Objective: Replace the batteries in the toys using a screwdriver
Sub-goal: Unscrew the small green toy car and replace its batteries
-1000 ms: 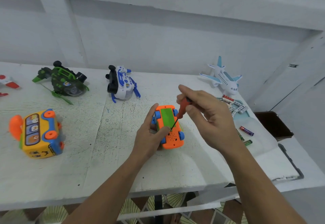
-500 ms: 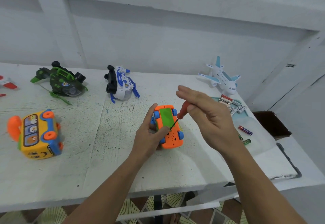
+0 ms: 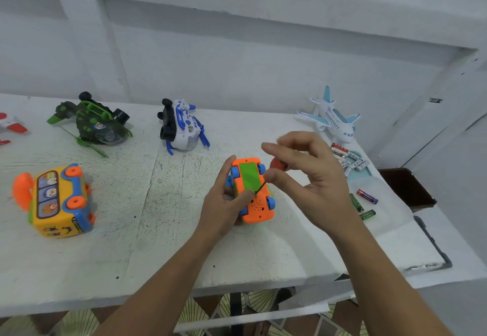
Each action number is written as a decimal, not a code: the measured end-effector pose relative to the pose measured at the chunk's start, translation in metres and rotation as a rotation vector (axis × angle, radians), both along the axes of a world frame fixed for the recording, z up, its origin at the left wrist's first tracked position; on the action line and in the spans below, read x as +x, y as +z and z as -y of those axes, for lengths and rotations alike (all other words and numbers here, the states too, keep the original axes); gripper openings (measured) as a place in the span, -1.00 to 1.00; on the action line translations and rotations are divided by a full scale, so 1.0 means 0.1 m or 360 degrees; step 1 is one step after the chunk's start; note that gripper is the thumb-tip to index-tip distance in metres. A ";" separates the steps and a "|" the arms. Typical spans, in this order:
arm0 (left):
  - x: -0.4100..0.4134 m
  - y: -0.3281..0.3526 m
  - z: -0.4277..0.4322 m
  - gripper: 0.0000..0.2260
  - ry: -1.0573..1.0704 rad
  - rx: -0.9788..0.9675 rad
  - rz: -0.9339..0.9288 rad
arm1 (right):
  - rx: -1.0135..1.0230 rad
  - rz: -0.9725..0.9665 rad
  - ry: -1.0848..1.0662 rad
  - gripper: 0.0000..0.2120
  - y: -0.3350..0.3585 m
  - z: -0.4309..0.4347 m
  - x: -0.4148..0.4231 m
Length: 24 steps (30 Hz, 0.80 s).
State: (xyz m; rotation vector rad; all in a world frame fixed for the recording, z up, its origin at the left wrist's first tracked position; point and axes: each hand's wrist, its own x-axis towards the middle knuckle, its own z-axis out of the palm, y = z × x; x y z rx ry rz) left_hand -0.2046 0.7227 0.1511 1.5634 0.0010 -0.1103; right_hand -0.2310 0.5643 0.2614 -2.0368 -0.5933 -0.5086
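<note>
Orange toy car lies belly-up near the middle of the tabletop, wheels in the air, so its green battery cover faces the person. The cover is seated; judged not yet opened. Left hand grips the car from its left side, thumb laid across the underside close to the cover's near edge, likely to stop the light shell turning or sliding under the tool. Right hand pinches the red handle of the screwdriver between thumb and fingertips, the other fingers fanned and motion-blurred; the thin shaft slants down to the cover's near edge, where a screw presumably sits, too small to confirm. Fingertip hold suits quick twirling of a small screw. Loose batteries lie just right of the hands, more heaped on a pale blue tray beyond, within reach for the swap. Farther out: white airplane, blue-white helicopter, green helicopter, yellow bus.
</note>
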 end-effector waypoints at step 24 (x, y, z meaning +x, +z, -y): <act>0.04 -0.05 -0.03 -0.32 -0.0030 -0.0013 -0.0057 | 0.0032 -0.0014 0.0017 -0.79 0.00 0.01 0.01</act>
